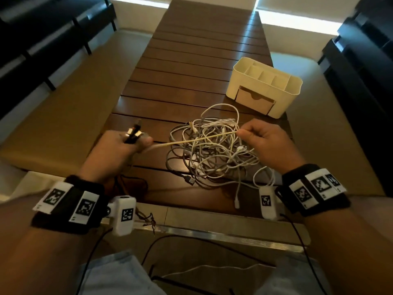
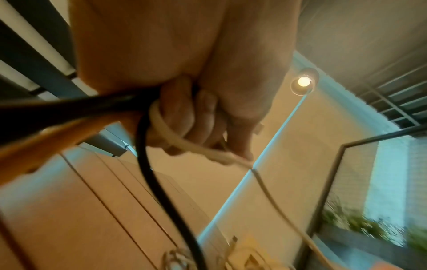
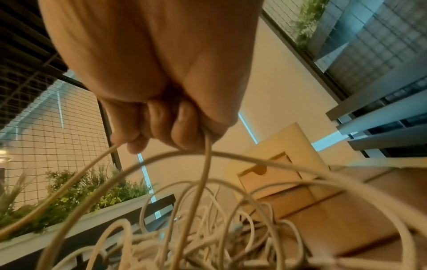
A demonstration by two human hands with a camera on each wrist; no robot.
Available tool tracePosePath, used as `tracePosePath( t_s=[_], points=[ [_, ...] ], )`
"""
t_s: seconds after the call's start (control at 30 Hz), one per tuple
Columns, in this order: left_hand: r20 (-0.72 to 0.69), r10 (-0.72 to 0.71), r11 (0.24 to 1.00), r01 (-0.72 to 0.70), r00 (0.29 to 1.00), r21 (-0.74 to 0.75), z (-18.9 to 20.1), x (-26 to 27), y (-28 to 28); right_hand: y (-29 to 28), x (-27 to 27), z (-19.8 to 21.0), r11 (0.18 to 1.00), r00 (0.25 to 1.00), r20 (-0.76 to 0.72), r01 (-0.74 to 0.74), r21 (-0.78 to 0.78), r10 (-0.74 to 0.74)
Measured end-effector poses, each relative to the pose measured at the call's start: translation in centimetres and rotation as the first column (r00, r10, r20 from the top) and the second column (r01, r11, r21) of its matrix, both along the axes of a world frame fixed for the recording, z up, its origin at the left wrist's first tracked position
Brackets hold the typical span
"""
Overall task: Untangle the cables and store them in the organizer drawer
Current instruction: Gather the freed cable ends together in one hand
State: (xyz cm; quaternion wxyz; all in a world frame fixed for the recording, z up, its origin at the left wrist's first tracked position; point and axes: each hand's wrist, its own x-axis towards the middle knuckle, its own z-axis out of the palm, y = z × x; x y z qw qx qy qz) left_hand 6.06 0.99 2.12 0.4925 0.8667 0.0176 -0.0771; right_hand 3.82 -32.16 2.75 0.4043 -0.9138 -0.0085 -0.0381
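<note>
Above the mostly knotted pile of white cables (image 1: 212, 150), both fists grip one taut cream cable (image 1: 191, 141); beige organizer's cardboard drawer (image 1: 254, 100), upper right, sits shut.

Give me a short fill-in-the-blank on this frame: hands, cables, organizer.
1. The cream cable is stretched taut between the left hand and the ____ hand.
2. The organizer has a drawer that is ____.
3. The tangle of white cables lies on the ____ table.
4. Besides the cream cable, the left hand grips a ____ cable.

Missing words: right; closed; wooden; black
</note>
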Motion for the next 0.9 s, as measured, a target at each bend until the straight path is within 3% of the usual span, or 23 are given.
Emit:
tracePosePath(
  t_s=[0.1,0.17,0.23,0.37,0.53,0.63,0.73,0.9],
  points=[
    [0.035,0.262,0.965,-0.261,0.964,-0.038,0.7,0.7,2.3,0.0,-0.8,1.6,0.985,0.984,-0.060,-0.170,-0.027,0.168],
    [0.061,0.266,0.960,-0.258,0.962,-0.111,2.5,0.8,2.6,0.8,-1.1,2.3,0.952,0.955,-0.086,-0.293,-0.087,0.285],
    [0.121,0.108,0.983,-0.088,0.987,-0.160,4.1,0.4,1.0,2.2,-1.2,2.6,0.918,0.927,-0.062,-0.374,-0.128,0.369],
    [0.193,-0.256,0.967,0.250,0.947,0.058,6.0,-1.3,-4.2,4.5,-1.4,2.8,0.893,0.902,0.011,-0.426,-0.146,0.432],
    [0.178,-0.425,0.900,0.435,0.887,-0.020,4.6,-2.9,-7.1,5.4,-1.7,3.3,0.913,0.907,0.109,-0.405,-0.039,0.407],
    [0.202,-0.386,0.920,0.391,0.900,0.016,3.9,-3.3,-7.3,5.0,-1.6,3.3,0.920,0.913,0.126,-0.392,0.010,0.387],
    [0.278,-0.306,0.948,0.265,0.910,0.176,4.2,-3.3,-5.8,4.0,-1.1,2.7,0.923,0.922,0.059,-0.385,0.016,0.384],
    [0.312,-0.234,0.951,0.149,0.921,0.272,5.2,-4.0,-3.0,2.3,0.0,1.2,0.937,0.937,-0.039,-0.348,-0.025,0.347]
  ],
)
